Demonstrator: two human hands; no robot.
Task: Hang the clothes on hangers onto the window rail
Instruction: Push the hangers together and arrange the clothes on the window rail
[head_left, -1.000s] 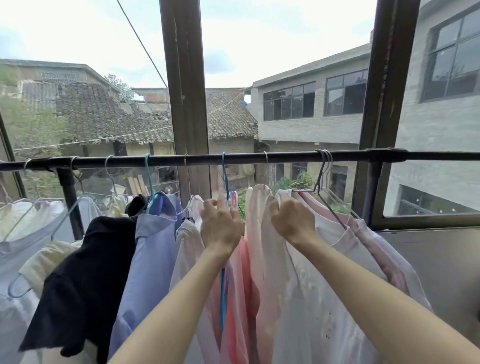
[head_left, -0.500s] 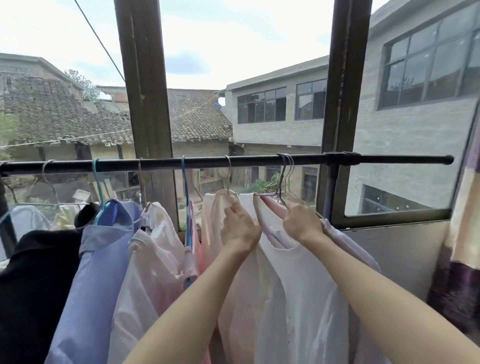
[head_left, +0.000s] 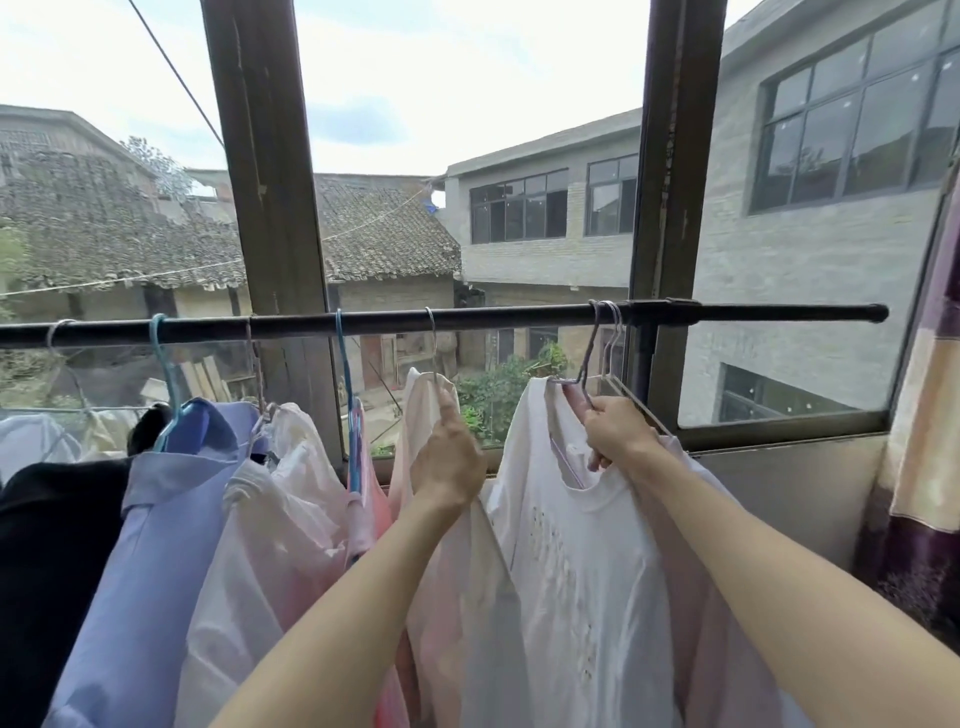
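Head view: left hand (head_left: 448, 457) grips the pale shirt (head_left: 467, 597), right hand (head_left: 618, 434) grips the white shirt (head_left: 587, 571); both hang below the rail (head_left: 493, 318), a gap between them.

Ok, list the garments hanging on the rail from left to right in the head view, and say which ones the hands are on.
black garment → blue shirt → translucent white garment → pink garment on the blue hanger → cream garment, held by the left hand → white T-shirt, held by the right hand.

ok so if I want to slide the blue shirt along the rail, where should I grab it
Probably grip the blue hanger at its neck just above the blue shirt collar, coming from your side of the rail. Its hook sits over the rail, so the neck steers it; pulling the cloth would likely tilt it.
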